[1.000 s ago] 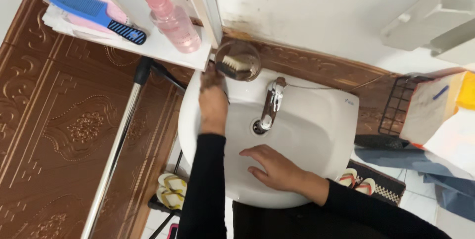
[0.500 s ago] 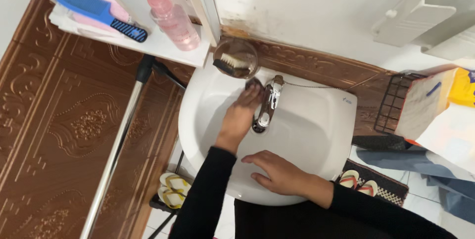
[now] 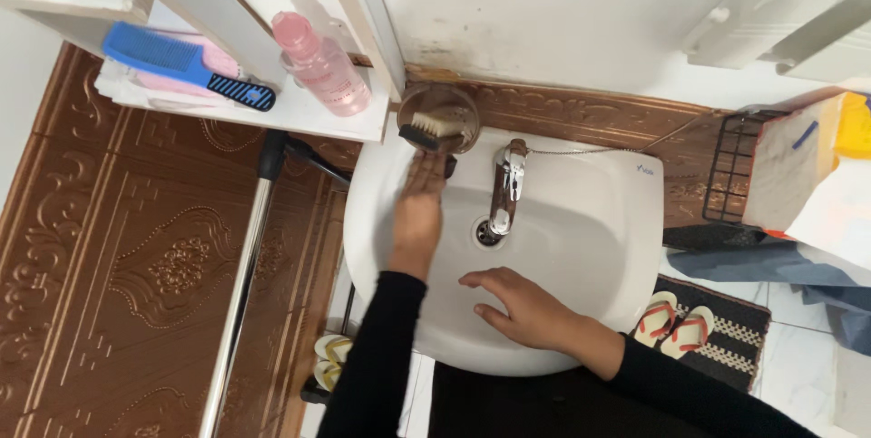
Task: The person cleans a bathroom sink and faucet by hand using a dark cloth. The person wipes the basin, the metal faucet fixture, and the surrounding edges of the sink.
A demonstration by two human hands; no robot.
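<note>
Clearly, the white basin [image 3: 581, 257] is the landmark. The left hand [image 3: 419, 211] lies stretched over the basin's back left rim, its fingers [image 3: 426, 170] released and flat, with the tips next to a small brush [image 3: 434, 130]. This brush has pale bristles on a dark base and rests in a round brown cup [image 3: 440, 116] standing at the basin's back edge, left of the chrome tap [image 3: 505, 189]. I cannot tell if the fingertips really touch the brush. The right hand [image 3: 522, 306] rests on the front part of the basin, in front of the drain, its fingers spread and grasping nothing. Left of the basin and behind it, a white shelf [image 3: 299, 116] carries a pink bottle [image 3: 319, 62] and a blue comb [image 3: 186, 64].
</note>
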